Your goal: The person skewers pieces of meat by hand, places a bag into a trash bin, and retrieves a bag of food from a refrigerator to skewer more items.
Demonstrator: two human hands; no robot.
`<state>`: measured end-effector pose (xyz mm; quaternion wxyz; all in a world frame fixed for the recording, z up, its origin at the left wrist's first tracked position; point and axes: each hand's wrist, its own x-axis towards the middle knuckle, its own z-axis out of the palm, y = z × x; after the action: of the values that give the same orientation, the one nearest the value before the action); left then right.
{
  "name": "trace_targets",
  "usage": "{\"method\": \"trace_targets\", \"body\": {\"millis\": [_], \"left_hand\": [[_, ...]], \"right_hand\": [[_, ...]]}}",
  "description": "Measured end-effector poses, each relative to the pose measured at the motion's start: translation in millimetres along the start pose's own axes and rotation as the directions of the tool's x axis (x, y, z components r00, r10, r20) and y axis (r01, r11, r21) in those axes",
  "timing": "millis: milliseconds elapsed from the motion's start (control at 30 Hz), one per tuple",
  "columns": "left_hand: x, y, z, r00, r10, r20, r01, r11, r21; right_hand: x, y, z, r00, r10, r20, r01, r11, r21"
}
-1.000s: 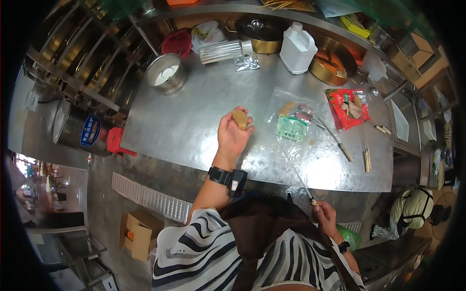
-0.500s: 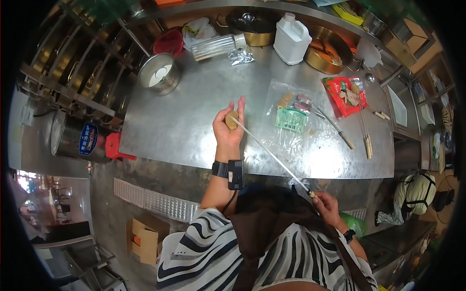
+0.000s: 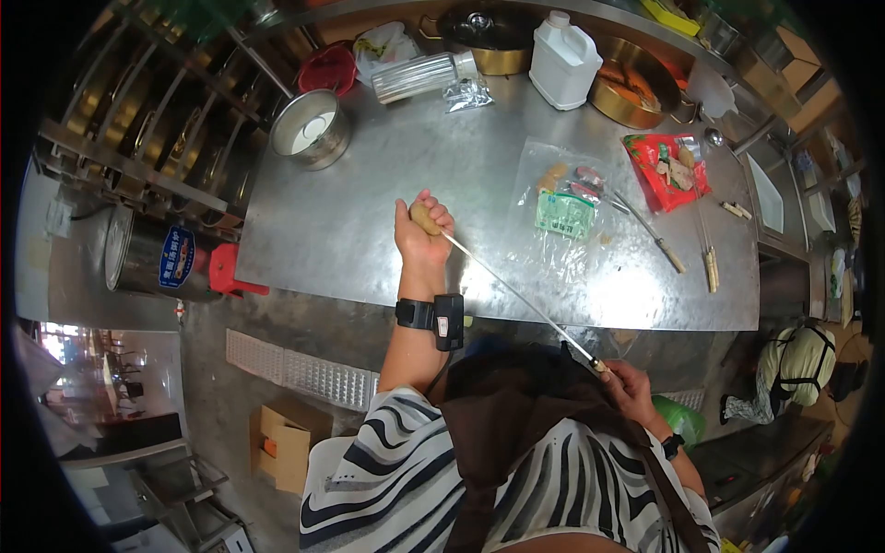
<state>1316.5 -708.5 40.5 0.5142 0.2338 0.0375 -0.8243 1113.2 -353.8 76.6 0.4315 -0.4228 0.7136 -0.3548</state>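
Note:
Over the front of the steel table, my left hand [image 3: 424, 232] has its fingers curled round a brownish, rounded food piece [image 3: 425, 219]. A long thin metal skewer [image 3: 516, 293] runs from that piece down to the right. Its light handle [image 3: 600, 366] is pinched in my right hand [image 3: 629, 389], close to my apron. Whether the tip is inside the piece is hidden by my left fingers. To the right, a clear plastic bag [image 3: 530, 198] lies with a green packet [image 3: 565, 215] and more food pieces on it.
Skewers with wooden handles [image 3: 712, 271] lie by a red bag [image 3: 656, 189] on the steel table [image 3: 350, 240]. Along the back stand a metal pot [image 3: 334, 147], a white jug [image 3: 562, 69] and brass pans [image 3: 636, 118]. A person [image 3: 802, 367] is at the far right.
My left fingers have curled from stretched out to closed round the food piece. The view has shifted slightly, and my right hand still holds the handle.

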Motion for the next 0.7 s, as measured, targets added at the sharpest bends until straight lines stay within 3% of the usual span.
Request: {"method": "trace_targets", "body": {"millis": [367,533,700], "left_hand": [[0,-6,4,0.994,0.109,-0.03,-0.102,0.98,0.169],[-5,-14,8,0.992,0.12,-0.033,-0.11,0.97,0.218],[-10,-26,10,0.977,0.212,-0.029,-0.182,0.892,0.414]], "right_hand": [[-1,-8,5,1.0,-0.024,0.0,0.024,1.0,0.02],[-4,-13,3,1.0,0.018,-0.008,-0.019,0.996,-0.083],[-8,-15,5,0.999,-0.016,-0.032,0.012,0.994,-0.111]]}}
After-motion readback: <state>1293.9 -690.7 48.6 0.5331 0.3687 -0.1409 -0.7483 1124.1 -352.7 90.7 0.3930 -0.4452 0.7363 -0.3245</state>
